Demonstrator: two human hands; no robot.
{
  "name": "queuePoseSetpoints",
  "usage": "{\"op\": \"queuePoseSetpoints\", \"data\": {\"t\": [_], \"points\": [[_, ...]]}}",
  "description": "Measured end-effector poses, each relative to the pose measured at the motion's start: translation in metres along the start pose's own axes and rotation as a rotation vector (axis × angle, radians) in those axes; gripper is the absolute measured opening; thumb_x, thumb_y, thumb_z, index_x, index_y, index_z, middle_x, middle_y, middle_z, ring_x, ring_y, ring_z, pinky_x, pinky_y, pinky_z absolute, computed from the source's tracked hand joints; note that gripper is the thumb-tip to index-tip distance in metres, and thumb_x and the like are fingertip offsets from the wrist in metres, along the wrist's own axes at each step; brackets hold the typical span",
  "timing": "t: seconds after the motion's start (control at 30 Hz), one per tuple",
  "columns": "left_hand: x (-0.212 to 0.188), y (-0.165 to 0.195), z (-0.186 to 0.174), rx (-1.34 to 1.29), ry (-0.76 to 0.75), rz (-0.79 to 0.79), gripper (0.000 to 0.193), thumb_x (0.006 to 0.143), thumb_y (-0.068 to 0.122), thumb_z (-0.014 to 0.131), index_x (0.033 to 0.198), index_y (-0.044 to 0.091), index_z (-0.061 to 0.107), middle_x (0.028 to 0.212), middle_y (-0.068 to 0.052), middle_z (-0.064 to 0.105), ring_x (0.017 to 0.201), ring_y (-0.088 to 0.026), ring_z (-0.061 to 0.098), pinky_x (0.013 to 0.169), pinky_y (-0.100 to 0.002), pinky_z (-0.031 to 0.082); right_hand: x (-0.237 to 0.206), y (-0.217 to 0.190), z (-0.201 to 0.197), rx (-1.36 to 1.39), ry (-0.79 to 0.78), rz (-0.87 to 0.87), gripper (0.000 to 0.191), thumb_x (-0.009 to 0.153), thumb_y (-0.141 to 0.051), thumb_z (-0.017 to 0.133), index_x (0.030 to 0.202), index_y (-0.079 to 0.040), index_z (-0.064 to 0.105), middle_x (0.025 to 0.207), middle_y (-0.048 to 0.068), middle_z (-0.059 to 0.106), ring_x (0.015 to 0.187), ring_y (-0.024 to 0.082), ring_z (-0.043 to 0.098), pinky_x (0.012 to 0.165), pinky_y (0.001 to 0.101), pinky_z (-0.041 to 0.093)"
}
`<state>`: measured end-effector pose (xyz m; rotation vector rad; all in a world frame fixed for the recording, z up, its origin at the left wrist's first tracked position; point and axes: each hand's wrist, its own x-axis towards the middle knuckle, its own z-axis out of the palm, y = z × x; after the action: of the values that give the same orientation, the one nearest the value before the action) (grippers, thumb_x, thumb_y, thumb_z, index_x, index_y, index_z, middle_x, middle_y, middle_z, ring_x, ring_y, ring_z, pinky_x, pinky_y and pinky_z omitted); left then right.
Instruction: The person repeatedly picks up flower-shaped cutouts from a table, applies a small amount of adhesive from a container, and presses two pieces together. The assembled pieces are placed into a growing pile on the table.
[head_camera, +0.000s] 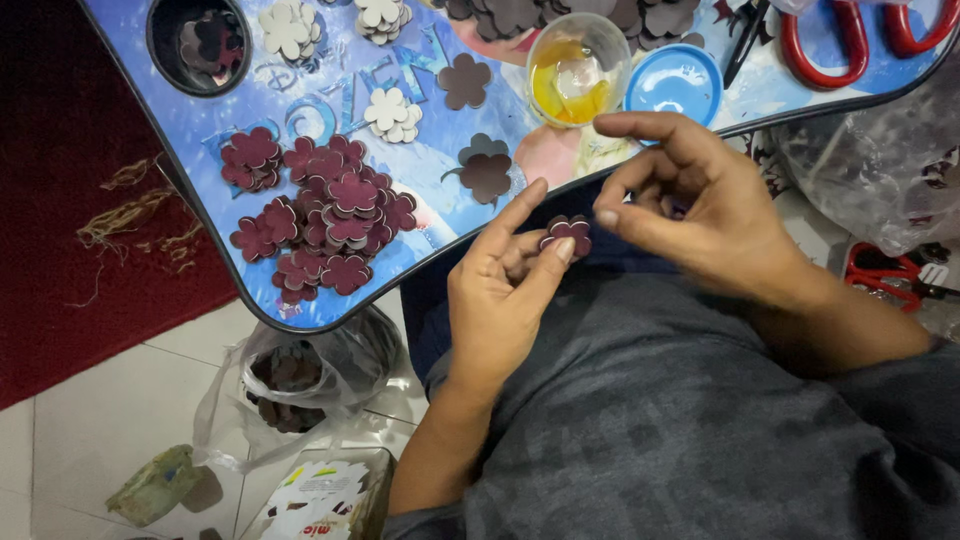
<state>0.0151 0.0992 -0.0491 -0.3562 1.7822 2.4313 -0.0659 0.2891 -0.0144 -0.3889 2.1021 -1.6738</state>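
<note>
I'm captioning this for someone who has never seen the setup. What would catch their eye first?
Probably the two hands at centre: the left hand pinches a small maroon flower cutout while the right hand hovers beside it. Next, the heap of maroon flower cutouts on the blue lap tray, and the clear cup of yellow liquid near its far edge.

Two hands, left (500, 290) and right (700, 210); one maroon flower cutout (567, 233) between them. At twelve o'clock: one glue cup (577, 68), one blue lid (678, 82). At one o'clock, one pair of red scissors (850, 40).
</note>
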Motion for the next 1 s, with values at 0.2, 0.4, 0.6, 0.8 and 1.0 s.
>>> {"op": "queuePoseSetpoints", "data": {"t": [0.2,0.4,0.6,0.8,1.0], "points": [[0.000,0.000,0.000,-0.027,-0.004,-0.003,0.053,0.101,-0.003,0.065,0.152,-0.002,0.050,0.107,-0.011,0.076,0.096,-0.008,0.071,0.084,-0.020,0.056,-0.001,0.001,-0.003,0.056,-0.036,0.015,0.064,0.091,-0.005,0.074,0.150,-0.004,0.049,0.104,0.002,0.073,0.086,0.001,0.062,0.069,0.0172,0.044],[0.000,-0.003,0.002,-0.035,-0.007,-0.016,0.054,0.101,-0.003,0.065,0.152,-0.003,0.049,0.107,-0.011,0.075,0.096,-0.008,0.071,0.083,-0.020,0.055,-0.001,0.001,0.001,0.064,-0.067,0.063,0.068,0.088,-0.005,0.076,0.151,-0.005,0.050,0.098,0.001,0.073,0.080,0.001,0.059,0.066,0.0166,0.040],[0.002,-0.003,0.003,-0.051,-0.010,-0.026,0.055,0.100,-0.003,0.065,0.153,-0.003,0.048,0.107,-0.011,0.075,0.096,-0.009,0.071,0.085,-0.021,0.057,0.002,0.004,0.003,0.063,-0.053,0.032,0.066,0.089,-0.003,0.075,0.150,-0.004,0.050,0.096,0.001,0.073,0.080,0.001,0.062,0.065,0.0165,0.042],[0.004,-0.005,0.002,-0.041,0.016,-0.008,0.056,0.100,-0.002,0.065,0.152,-0.002,0.045,0.105,-0.012,0.075,0.094,-0.011,0.073,0.085,-0.022,0.060,0.001,0.008,0.001,0.063,-0.055,0.025,0.066,0.089,-0.002,0.075,0.151,-0.004,0.050,0.096,0.001,0.072,0.083,0.001,0.062,0.067,0.0167,0.042],[0.004,-0.008,0.001,0.005,0.032,-0.006,0.055,0.099,-0.003,0.066,0.151,-0.003,0.048,0.101,-0.013,0.076,0.089,-0.010,0.072,0.077,-0.020,0.057,0.001,0.012,0.000,0.074,-0.084,0.003,0.067,0.090,-0.003,0.074,0.152,-0.004,0.048,0.097,0.001,0.073,0.083,0.001,0.062,0.066,0.0167,0.042]]}}
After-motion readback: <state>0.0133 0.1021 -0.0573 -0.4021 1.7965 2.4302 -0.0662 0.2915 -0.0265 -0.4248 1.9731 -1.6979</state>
